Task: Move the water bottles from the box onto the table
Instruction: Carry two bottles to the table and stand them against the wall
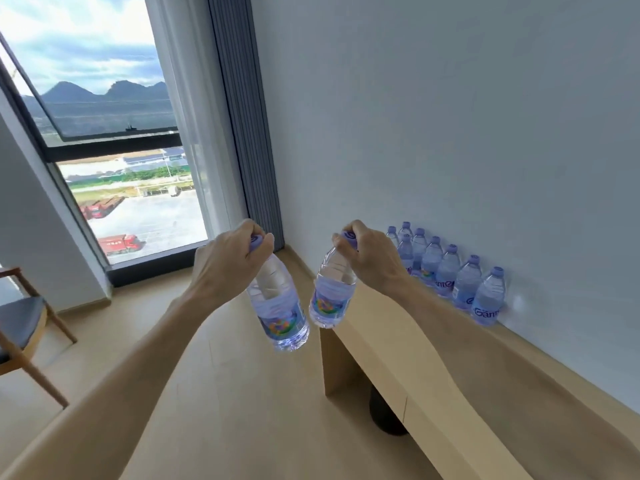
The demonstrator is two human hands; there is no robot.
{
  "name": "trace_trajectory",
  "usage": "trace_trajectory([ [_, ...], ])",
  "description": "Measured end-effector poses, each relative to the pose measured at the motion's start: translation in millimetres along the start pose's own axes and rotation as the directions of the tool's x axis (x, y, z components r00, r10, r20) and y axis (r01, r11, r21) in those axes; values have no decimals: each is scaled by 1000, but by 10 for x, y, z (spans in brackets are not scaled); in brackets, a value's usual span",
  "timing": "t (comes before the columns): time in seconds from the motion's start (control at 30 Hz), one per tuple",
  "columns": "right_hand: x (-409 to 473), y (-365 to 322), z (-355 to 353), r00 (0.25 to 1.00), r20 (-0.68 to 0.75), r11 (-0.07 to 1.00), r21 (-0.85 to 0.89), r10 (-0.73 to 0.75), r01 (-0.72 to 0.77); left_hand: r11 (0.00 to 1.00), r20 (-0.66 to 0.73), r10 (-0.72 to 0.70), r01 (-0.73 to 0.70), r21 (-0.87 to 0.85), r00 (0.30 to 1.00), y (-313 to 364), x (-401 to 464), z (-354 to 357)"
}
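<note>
My left hand (230, 259) grips the purple cap of a clear water bottle (280, 311) that hangs tilted in the air over the floor. My right hand (369, 256) grips the cap of a second water bottle (332, 294), which hangs just past the left end of the light wooden table (467, 372). Several more bottles (450, 275) with purple caps and labels stand in a row on the table against the wall. The box is out of view.
A white wall runs along the table's far side. A dark round object (384, 415) sits on the floor under the table. A wooden chair (24, 327) stands at the left. A large window (114, 161) with a grey curtain (247, 126) fills the far corner.
</note>
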State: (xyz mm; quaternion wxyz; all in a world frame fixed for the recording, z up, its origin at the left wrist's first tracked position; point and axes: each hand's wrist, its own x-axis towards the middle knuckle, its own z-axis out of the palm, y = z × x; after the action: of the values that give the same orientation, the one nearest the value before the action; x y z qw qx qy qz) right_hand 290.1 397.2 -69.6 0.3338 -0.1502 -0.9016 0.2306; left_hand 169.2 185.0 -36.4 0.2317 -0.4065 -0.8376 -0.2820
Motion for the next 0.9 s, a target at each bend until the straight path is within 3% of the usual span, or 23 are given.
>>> trace_trajectory([
  [0.3, 772, 1040, -48, 980, -92, 985, 3, 174, -174, 988, 104, 104, -91, -125, 989, 2, 1218, 1241],
  [0.53, 1192, 1932, -128, 966, -76, 966, -65, 247, -252, 976, 157, 181, -158, -152, 971, 293, 1901, 2194],
  [0.9, 1211, 3047, -132, 891, -46, 870, -197, 452, -452, 934, 335, 311, -221, -281, 889, 677, 2406, 3592],
])
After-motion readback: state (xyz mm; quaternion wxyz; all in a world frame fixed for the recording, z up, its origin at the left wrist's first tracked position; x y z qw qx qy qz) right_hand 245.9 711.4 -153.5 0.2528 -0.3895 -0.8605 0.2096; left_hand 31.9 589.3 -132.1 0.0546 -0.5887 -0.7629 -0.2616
